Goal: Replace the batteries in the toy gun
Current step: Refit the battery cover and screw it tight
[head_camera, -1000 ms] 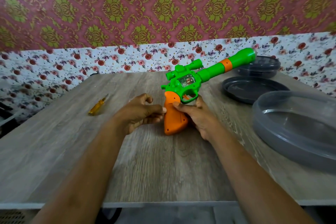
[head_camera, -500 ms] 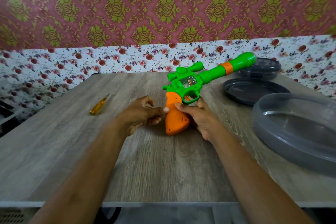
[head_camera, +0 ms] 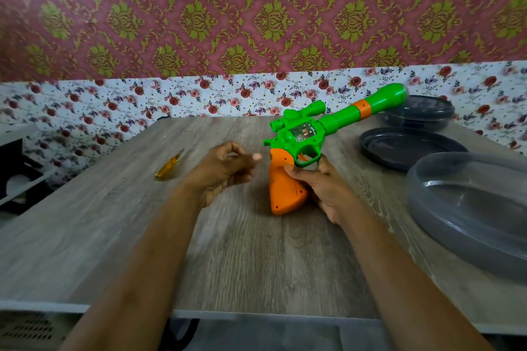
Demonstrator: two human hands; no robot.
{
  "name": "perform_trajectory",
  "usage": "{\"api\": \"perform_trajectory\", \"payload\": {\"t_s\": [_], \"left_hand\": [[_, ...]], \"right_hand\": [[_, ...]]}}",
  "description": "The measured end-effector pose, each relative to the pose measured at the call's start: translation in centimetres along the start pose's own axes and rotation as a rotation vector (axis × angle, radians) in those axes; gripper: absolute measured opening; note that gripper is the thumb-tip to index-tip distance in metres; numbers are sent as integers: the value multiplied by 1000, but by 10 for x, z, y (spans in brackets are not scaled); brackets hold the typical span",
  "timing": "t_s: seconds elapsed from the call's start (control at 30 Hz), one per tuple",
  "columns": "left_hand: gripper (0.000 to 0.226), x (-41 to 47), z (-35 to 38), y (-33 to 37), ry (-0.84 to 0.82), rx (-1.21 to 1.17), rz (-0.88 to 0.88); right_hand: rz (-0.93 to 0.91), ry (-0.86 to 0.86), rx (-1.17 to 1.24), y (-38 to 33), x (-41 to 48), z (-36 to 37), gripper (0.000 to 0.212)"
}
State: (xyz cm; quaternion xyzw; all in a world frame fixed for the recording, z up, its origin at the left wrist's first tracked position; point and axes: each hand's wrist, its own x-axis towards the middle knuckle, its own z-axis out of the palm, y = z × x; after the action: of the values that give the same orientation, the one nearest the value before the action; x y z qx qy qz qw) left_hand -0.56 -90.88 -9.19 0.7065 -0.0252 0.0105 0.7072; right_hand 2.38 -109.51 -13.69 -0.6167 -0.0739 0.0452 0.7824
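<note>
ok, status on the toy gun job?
Right hand grips toy gun at orange handle, butt on table. Left hand off it, curled, empty. Screwdriver untouched.

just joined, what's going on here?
A person is at a table working on a toy gun. The right hand holds it upright by the orange grip, butt on the table, barrel pointing up and right. The left hand is loosely curled beside the grip, not touching it. A yellow screwdriver lies untouched to the left. The grip looks closed; no batteries in sight.
</note>
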Motion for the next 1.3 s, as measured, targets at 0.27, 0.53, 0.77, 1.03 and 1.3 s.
{"api": "perform_trajectory", "payload": {"t_s": [0.27, 0.53, 0.77, 1.03, 1.3], "left_hand": [[26, 13, -77, -30, 858, 1022, 14], [31, 23, -82, -43, 762, 1165, -105], [24, 12, -66, -16, 1000, 638, 165], [17, -12, -16, 7, 857, 209, 702], [5, -61, 12, -10, 650, 255, 924]], "right_hand": [[-12, -83, -22, -7, -9, 3, 59], [-9, -76, -32, -8, -10, 3, 40], [-8, -71, -54, -8, -12, 3, 31], [21, -72, -3, -7, -12, 4, 21], [-42, -118, -85, -10, -24, 8, 39]]}}
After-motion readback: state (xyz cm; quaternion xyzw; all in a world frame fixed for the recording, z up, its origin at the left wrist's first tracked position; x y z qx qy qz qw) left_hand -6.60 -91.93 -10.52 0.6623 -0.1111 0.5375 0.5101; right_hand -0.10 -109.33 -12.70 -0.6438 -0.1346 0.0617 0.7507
